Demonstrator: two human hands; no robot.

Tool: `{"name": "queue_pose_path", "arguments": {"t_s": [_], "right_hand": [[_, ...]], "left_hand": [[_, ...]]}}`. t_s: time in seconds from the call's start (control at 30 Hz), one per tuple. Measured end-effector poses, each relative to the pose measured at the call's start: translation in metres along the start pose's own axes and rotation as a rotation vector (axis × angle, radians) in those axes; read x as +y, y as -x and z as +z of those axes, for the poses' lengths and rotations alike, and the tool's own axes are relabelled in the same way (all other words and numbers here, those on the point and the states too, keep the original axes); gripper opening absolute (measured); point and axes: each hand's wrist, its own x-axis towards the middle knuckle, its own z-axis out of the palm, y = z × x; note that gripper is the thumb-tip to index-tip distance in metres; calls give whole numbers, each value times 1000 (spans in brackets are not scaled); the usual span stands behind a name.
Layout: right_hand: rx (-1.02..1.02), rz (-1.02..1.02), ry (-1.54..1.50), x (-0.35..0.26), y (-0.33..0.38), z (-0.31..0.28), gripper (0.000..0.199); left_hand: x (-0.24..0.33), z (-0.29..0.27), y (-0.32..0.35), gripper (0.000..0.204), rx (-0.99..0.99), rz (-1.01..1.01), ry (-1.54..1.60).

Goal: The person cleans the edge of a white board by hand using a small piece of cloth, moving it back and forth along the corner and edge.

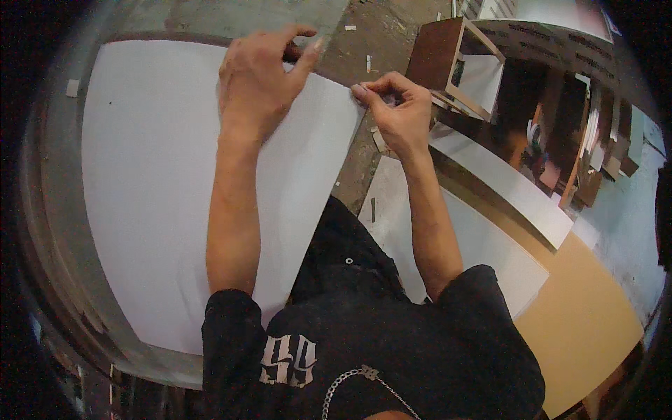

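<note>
Toward seven o'clock from the loosely spread, nearer left hand (260, 80), the white panel (154, 182) is laid, long axis twelve-to-six; its two-o'clock corner is met by the pinched right hand (400, 112), grip contents unclear.

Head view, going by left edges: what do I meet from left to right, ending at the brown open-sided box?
Small white scrap, white panel, left hand, right hand, brown open-sided box.
</note>
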Motion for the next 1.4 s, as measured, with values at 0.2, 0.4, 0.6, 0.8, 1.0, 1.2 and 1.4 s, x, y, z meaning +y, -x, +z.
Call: {"name": "queue_pose_path", "arguments": {"t_s": [0.2,0.4,0.6,0.8,1.0,1.2,1.4], "right_hand": [[-13,8,-126,4,7,-11,12],[-38,-64,133,5,6,-16,16],[154,176,-310,35,31,-67,11],[62,-40,-94,-4,19,-8,9],[242,-8,-89,6,32,25,13],[423,-31,-120,-1,28,25,17],[426,48,-242,9,118,61,20]], "left_hand": [[4,3,2,27,7,-24,58],[2,0,3,27,12,1,18],[-1,4,-3,27,52,38,25],[0,4,1,29,20,1,39],[-10,-1,2,31,8,5,24],[-3,3,-3,32,31,16,-2],[-10,9,0,30,107,84,-1]]}}
